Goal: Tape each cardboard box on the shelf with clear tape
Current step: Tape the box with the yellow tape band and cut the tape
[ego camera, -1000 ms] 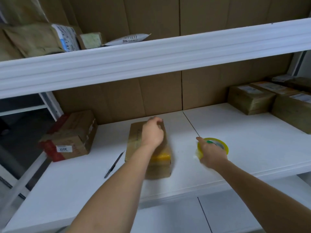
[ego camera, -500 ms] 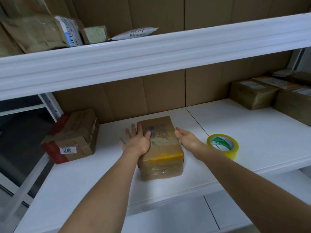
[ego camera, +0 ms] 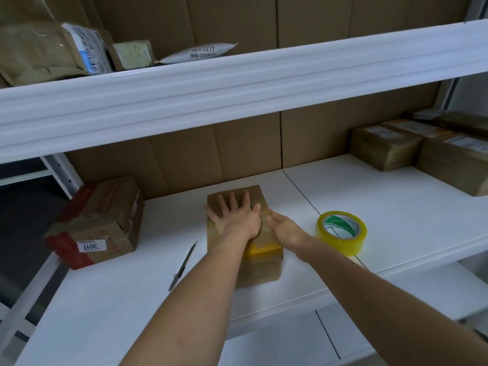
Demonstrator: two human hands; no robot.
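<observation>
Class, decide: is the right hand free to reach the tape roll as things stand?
Probably yes: the right hand rests at the box's side, holding nothing, and the tape roll stands beside it with bare shelf between.

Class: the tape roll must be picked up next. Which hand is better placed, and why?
Right. The right hand rests at the box's right edge beside the tape roll; the left hand presses flat on top.

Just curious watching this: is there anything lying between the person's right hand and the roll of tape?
Nothing visible does. The right hand rests against the side of the middle box, and only bare white shelf lies between it and the tape roll.
</observation>
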